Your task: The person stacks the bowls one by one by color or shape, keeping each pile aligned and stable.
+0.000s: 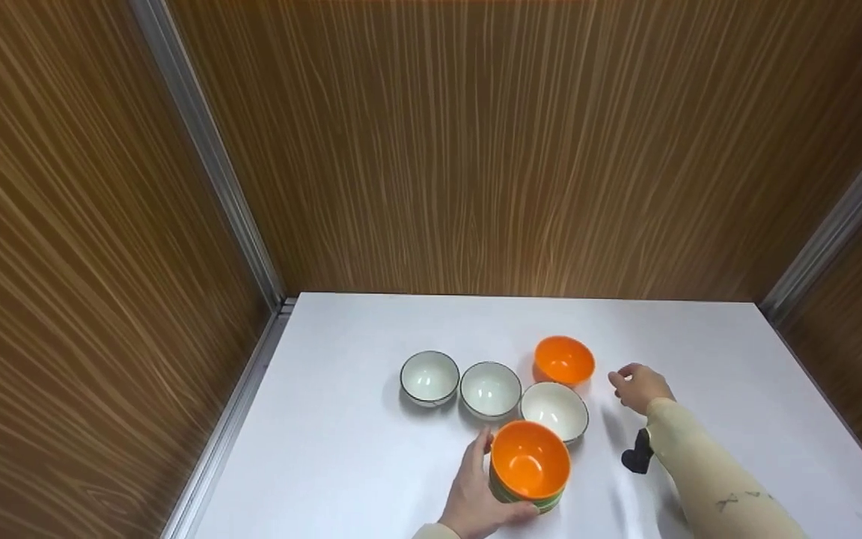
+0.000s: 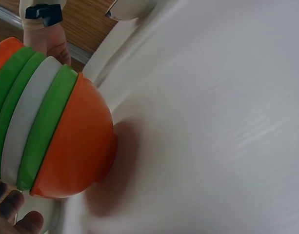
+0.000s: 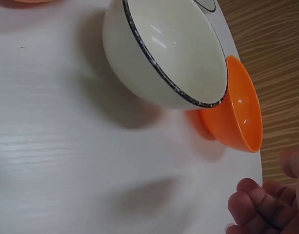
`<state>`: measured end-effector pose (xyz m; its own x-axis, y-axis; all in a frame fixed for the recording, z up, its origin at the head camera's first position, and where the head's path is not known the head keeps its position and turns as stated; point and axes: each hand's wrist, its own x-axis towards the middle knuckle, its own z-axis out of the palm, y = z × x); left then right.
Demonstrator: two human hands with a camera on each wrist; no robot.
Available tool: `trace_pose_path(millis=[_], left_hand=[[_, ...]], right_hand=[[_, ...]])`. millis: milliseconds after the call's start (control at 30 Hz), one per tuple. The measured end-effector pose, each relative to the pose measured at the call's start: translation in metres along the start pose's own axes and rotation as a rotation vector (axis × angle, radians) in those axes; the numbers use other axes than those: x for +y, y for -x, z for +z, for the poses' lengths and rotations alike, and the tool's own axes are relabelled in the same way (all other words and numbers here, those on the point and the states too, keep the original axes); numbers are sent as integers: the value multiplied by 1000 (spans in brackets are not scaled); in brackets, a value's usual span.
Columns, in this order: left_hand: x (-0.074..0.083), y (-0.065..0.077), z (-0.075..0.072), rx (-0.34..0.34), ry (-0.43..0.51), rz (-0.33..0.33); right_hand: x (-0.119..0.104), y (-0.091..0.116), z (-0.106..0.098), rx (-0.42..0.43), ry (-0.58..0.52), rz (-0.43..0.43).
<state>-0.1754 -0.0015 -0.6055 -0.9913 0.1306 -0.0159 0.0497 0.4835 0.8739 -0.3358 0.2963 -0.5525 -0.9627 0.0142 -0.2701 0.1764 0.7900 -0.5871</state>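
Observation:
My left hand (image 1: 474, 486) grips a stack of nested bowls (image 1: 530, 458) by its side, thumb and fingers spread around it. An orange bowl tops the stack; green and white bowls and another orange one show lower down in the left wrist view, the orange base (image 2: 83, 146) close over the table. To the right, my right hand (image 1: 642, 388) hovers with loosely bent fingers, holding nothing. Nearest to it is a single orange bowl (image 1: 564, 361), behind a dark-rimmed white bowl (image 1: 554, 412). Two more dark-rimmed bowls stand further left, one in the middle (image 1: 491, 391) and one at the end (image 1: 429, 378).
The white table (image 1: 311, 419) meets a wood-grain panel (image 1: 468, 150) at the back. Similar panels rise at left and right, with metal posts (image 1: 206, 142) at the corners. A black piece (image 1: 637, 451) is worn at the right wrist.

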Motion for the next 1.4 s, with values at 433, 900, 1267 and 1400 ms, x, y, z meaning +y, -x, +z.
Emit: trace_pose_path(millis=[433,900,1267,1400], left_hand=[[4,6,14,27,33,57],[6,6,15,41,73,-67],[4,1,16,57,69,-57],[3,-1,15,50,84,-72]], right_hand=[[8,-15,11,-109,-89,89],[-16,-22,39,-129,-214,164],[-18,-27,49,-86,-245,86],[-17,-32,53,-72,-319,98]])
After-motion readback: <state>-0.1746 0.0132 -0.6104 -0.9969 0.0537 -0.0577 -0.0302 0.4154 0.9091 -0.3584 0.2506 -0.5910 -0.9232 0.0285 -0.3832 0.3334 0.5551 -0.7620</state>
